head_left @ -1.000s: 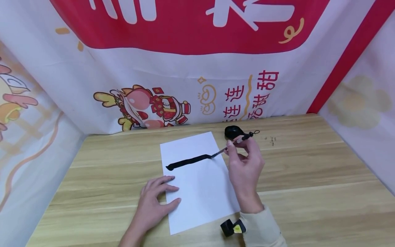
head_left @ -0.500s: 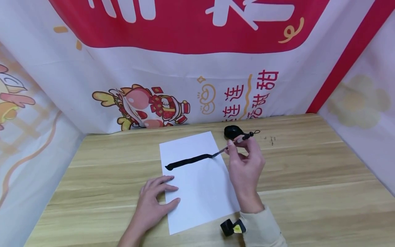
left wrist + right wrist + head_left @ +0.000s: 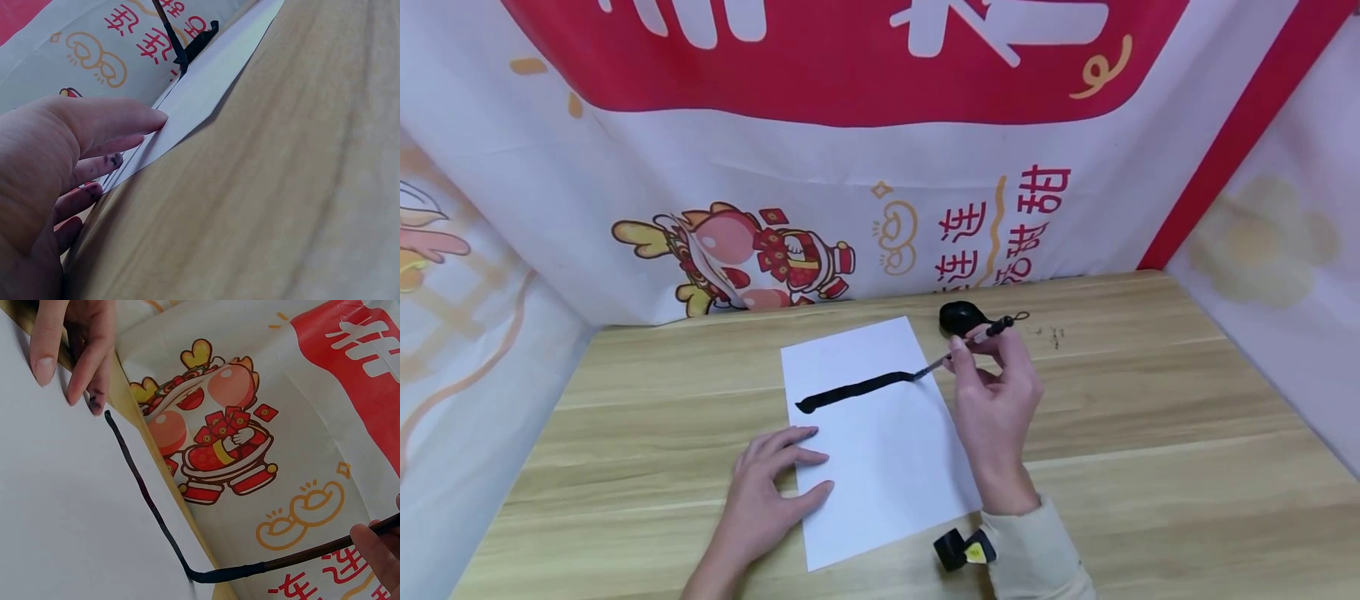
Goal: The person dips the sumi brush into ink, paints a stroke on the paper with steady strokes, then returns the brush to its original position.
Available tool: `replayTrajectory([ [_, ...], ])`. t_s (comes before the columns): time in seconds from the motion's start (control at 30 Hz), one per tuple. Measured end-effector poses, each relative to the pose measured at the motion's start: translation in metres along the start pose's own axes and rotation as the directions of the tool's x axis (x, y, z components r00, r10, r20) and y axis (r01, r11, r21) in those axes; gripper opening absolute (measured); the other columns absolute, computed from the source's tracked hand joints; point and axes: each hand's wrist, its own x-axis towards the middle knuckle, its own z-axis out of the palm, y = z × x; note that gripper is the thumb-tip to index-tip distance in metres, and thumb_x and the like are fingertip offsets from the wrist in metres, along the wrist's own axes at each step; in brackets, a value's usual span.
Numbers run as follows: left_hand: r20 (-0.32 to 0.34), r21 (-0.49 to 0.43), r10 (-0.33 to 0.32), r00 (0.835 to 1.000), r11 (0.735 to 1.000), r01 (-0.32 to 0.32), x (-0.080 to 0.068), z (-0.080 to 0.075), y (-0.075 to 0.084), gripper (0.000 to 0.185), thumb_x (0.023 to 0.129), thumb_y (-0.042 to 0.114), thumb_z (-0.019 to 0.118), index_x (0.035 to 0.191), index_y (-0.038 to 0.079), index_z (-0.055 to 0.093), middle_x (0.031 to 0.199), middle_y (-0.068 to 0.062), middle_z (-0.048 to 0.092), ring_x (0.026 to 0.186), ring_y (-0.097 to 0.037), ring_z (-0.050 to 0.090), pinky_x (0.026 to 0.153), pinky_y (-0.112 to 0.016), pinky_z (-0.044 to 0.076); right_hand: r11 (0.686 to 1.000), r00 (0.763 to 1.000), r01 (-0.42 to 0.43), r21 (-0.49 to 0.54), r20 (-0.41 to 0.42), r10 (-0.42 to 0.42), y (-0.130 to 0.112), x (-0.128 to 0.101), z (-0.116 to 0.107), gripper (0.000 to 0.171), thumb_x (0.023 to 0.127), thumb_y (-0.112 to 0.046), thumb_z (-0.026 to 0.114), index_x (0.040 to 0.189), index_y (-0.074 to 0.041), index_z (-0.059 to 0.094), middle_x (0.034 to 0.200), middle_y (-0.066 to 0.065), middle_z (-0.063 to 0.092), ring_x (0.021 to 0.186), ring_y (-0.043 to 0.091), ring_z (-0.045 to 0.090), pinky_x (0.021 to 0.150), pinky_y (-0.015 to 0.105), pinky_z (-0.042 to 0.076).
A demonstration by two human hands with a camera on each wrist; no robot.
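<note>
A white sheet of paper (image 3: 883,467) lies slightly turned on the wooden table. Across its upper part runs a thick black ink stroke (image 3: 853,391). My right hand (image 3: 997,408) pinches a writing brush (image 3: 936,365) between thumb and fingers, its handle slanting up to the right. The bristles (image 3: 209,575) touch the paper at the stroke's right end, close to the sheet's right edge. My left hand (image 3: 769,483) rests on the sheet's left edge with fingers spread. Dark ink smudges show on some left fingertips (image 3: 115,160).
A rounded black object (image 3: 961,318) sits behind my right hand, partly covered by it. Small dark marks (image 3: 1056,337) are on the table to its right. A black camera mount (image 3: 951,550) juts from my right wrist. Printed cloth (image 3: 865,158) walls the table's back and sides.
The brush tip has crept slightly right over the paper, lengthening the thin end of the stroke. My left hand stays in place on the sheet. The head view has shifted a little.
</note>
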Motion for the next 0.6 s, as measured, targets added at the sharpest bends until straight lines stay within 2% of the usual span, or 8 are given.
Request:
replayTrajectory([
  [0.27,-0.002,0.006,0.002,1.000,1.000,-0.002,0.0018,0.0000,-0.0002,0.029,0.079,0.024,0.097,0.102,0.033,0.082,0.143,0.008,0.070,0.141,-0.026,0.052,0.121,-0.062,0.023,1.000,1.000,0.003,0.006,-0.010,-0.003,0.0015,0.0021,0.0008,0.012,0.098,0.001,0.075,0.104,0.005,0.065,0.097,0.014,0.071,0.082,0.006,0.073,0.070,0.019,0.062],
  [0.6,-0.002,0.005,0.006,1.000,1.000,-0.006,0.0003,0.0002,-0.0010,0.029,0.079,0.023,0.097,0.102,0.032,0.082,0.143,0.007,0.070,0.140,-0.027,0.052,0.120,-0.062,0.023,1.000,1.000,0.005,0.006,-0.011,-0.005,0.0013,0.0003,0.0016,0.012,0.096,0.005,0.075,0.104,0.005,0.066,0.095,0.014,0.071,0.083,0.005,0.073,0.070,0.019,0.062],
])
